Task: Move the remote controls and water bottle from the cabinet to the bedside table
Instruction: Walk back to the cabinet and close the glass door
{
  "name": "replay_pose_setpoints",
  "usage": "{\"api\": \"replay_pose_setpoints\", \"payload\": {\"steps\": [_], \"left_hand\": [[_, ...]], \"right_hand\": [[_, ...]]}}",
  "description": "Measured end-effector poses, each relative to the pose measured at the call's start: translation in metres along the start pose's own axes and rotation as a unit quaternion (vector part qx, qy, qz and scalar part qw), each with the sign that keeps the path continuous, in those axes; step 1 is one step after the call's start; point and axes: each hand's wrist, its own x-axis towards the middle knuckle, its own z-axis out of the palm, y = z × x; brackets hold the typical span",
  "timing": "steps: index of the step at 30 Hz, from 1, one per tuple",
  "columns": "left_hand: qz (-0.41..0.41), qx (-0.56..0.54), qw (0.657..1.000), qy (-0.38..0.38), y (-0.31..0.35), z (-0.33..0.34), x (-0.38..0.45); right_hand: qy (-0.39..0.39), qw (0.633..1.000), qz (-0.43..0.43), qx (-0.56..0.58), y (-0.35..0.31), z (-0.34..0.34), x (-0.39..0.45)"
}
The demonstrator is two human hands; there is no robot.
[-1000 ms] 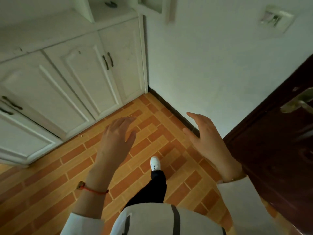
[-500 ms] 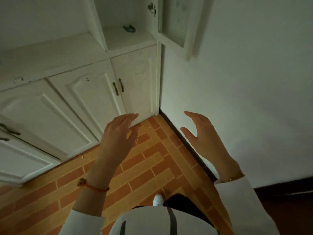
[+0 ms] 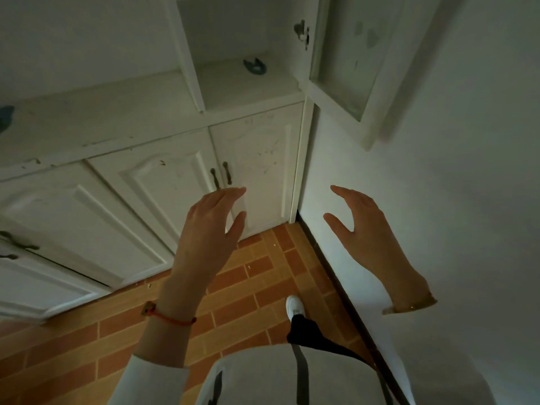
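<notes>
Cabinet at your ten o'clock, lower doors shut, open cubby at twelve holding one small dark object, glass door swung out toward the wall, your left hand and right hand raised with fingers spread wide and empty, remotes and bottle not visible, clear orange tiled floor below.

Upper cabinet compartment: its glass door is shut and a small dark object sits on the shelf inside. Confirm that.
Not quite. The head view shows the glass door swung open, to the right of the upper cabinet compartment. The small dark object does sit on the shelf inside.
</notes>
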Motion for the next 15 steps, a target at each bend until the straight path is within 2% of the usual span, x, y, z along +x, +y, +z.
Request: {"api": "replay_pose_setpoints", "payload": {"steps": [8, 15], "left_hand": [[-0.014, 0.0, 0.998, 0.057, 0.02, 0.026, 0.123], [0.009, 0.002, 0.997, 0.079, 0.046, 0.033, 0.204]], "right_hand": [[-0.004, 0.997, -0.074, 0.009, 0.016, -0.037, 0.137], [0.027, 0.992, -0.119, 0.031, 0.018, -0.067, 0.201]]}}
